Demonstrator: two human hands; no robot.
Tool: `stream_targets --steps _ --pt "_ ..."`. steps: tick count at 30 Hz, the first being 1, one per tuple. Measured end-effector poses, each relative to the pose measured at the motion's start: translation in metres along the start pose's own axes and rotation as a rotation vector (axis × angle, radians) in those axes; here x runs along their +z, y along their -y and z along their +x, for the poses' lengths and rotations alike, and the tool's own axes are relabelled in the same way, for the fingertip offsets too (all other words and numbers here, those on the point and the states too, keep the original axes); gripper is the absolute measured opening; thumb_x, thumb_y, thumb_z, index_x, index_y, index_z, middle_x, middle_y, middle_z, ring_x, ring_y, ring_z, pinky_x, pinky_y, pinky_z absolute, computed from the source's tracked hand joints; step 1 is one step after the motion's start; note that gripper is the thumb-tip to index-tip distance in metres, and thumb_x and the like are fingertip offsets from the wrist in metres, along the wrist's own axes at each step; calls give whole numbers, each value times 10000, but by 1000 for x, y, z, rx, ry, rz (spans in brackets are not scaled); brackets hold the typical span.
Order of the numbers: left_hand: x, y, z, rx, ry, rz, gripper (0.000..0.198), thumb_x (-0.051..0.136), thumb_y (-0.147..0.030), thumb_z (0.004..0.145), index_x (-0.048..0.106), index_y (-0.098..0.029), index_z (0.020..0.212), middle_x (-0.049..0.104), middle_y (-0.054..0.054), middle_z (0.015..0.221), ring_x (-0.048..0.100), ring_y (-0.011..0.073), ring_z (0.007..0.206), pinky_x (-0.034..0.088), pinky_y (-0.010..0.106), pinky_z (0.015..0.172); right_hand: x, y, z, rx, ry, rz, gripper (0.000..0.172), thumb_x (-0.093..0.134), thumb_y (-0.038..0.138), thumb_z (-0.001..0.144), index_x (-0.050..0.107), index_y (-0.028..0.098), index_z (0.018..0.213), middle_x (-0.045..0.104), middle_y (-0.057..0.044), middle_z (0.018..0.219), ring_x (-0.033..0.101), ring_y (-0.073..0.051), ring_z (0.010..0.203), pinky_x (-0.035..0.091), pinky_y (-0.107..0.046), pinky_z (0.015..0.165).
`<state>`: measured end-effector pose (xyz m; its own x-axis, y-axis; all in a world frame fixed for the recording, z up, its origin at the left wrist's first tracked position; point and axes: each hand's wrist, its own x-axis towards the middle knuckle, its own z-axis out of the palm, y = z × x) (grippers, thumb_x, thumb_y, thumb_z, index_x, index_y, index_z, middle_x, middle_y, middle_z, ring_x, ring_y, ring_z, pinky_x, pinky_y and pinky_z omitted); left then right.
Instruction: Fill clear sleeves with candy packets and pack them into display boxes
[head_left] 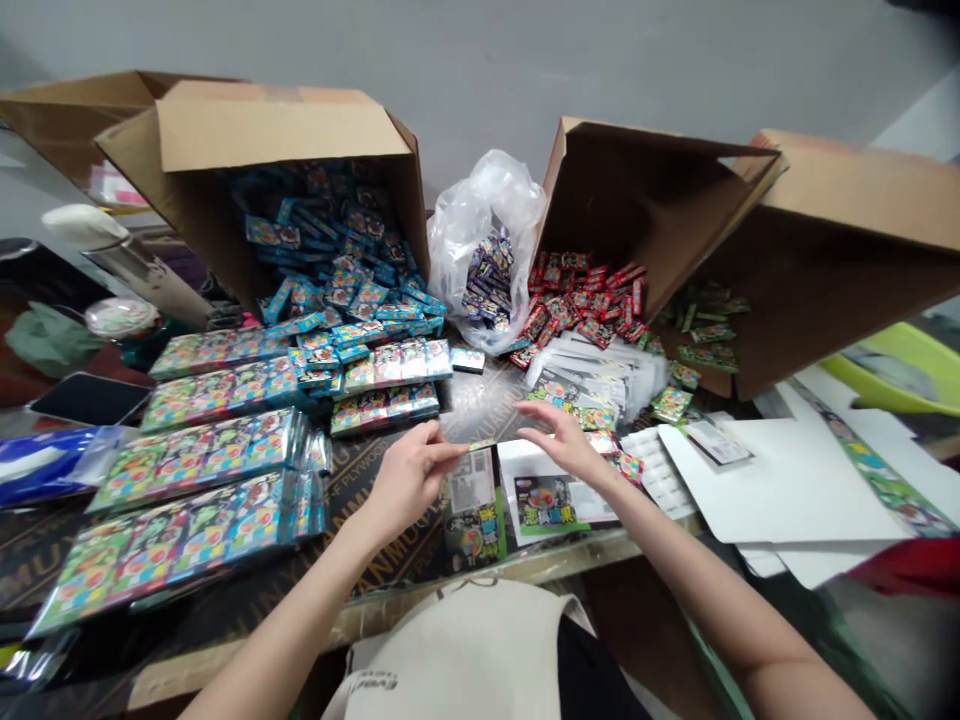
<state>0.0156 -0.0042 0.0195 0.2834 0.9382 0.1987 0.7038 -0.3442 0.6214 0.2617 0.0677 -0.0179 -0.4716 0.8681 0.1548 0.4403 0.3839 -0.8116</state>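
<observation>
Both hands are raised over a bench point(480, 400) covered by a dark board printed with lettering. The left hand point(409, 480) is closed in a pinch, with a narrow printed strip point(481, 445) held between thumb and fingertips. The right hand point(561, 445) is open, its fingers spread just beside the far end of the strip and grasping nothing. Directly below the strip lies a printed card with a barcode panel point(472, 505), touching a white sheet point(521, 470) that carries a colourful card point(551, 505). Farther up, a tipped cardboard box point(277, 130) spills blue packets point(345, 290) toward the middle of the bench. Just right of it, a clear plastic bag point(480, 215) holds purple packets point(487, 280). Another tipped box point(645, 190) spills red packets point(577, 300), and a third point(840, 240) spills green packets point(705, 325). Sealed foil bags of colourful cards point(195, 500) lie in rows on the left, with more blue-edged packs heaped beside them. White sheets point(787, 480) overlap at the right, near a white blister tray point(660, 475). A canvas tote bag point(465, 660) sits below the bench's front edge, between the arms
</observation>
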Motion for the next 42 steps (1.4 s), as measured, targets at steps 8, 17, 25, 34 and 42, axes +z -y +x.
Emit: stream_targets --steps 8,17,25,34,42 --pt "10 -5 3 -40 -61 -177 131 523 -215 791 625 -176 718 566 31 781 543 141 725 417 244 687 -18 -79 -14 131 124 -484 396 625 146 641 552 199 1027 610 -32 818 527 -236 841 319 -433 801" --pt "16 -1 1 -78 -109 -221 104 539 -216 779 621 -167 738 577 34 741 549 148 709 419 246 665 -7 -91 -21 154 40 -579 61 598 195 692 568 166 737 585 -33 800 491 -209 847 259 -373 788" --pt "16 -4 2 -81 -118 -237 104 544 -222 780 621 -163 742 586 40 744 557 151 714 424 254 665 -2 -90 -24 87 18 -619 93 533 156 768 560 169 680 597 -19 728 488 -175 785 241 -345 798" --pt "22 -3 -4 -153 -236 -235 63 618 -222 719 619 -161 700 648 42 722 599 163 695 453 275 675 1 -69 -28 50 84 -562 139 436 121 792 527 163 695 570 -52 669 494 -174 670 324 -297 694" --pt "16 -1 -4 -163 -165 -310 39 596 -173 712 624 -155 693 657 55 783 608 169 757 466 287 721 -7 46 35 99 362 267 230 541 378 789 514 161 716 606 -66 995 543 -180 939 401 -246 703"
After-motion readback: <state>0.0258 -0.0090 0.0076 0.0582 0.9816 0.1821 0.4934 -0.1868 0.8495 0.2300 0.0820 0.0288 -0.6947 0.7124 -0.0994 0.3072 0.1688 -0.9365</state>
